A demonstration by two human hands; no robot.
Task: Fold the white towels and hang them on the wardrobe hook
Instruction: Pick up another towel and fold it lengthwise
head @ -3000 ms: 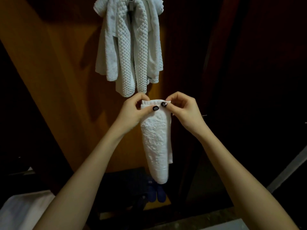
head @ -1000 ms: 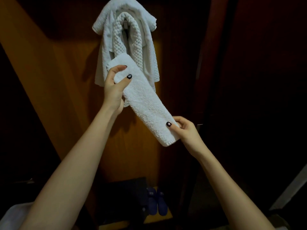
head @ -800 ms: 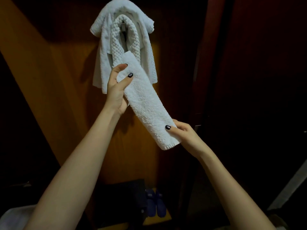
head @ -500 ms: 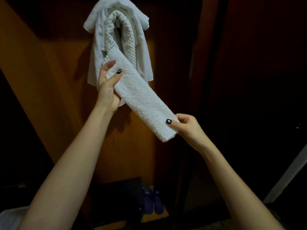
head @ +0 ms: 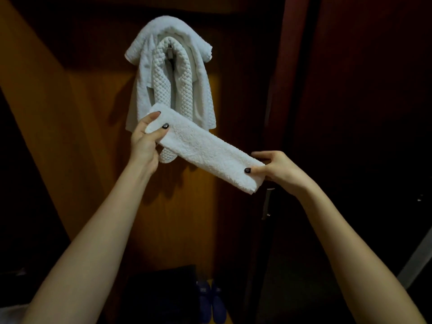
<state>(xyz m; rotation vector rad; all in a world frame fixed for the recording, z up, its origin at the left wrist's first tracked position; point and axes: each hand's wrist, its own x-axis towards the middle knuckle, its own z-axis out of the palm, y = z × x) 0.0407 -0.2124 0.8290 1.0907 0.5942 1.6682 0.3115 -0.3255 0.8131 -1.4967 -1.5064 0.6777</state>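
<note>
Two wood faces fill most of the view: an orange-brown wardrobe panel at left & centre, and a darker red-brown door at right. Next in size, a pair of white towels hangs high on the panel: a plain terry towel draped outermost, w/ a waffle-weave towel looped inside it, both ends of each hanging down. The folded towel is a long narrow white strip held in the air below them, not on the hook, slanting from upper left to lower right; its upper end overlaps the lower ends of the hung towels in view. At the bottom sits a dark boxy item, prob. a bag or case, too dim to tell. The left hand pinches the strip's upper-left end, thumb on the front, fingers behind. The right hand pinches the lower-right end the same way, thumb on the front face. Both hands are well apart, one per end, nails painted dark. Blue slippers stand side by side just right of the dark item. A metal door handle shows just below the right hand. Smallest, the hook shows as a bit of metal in the gap at the top of the waffle loop.
</note>
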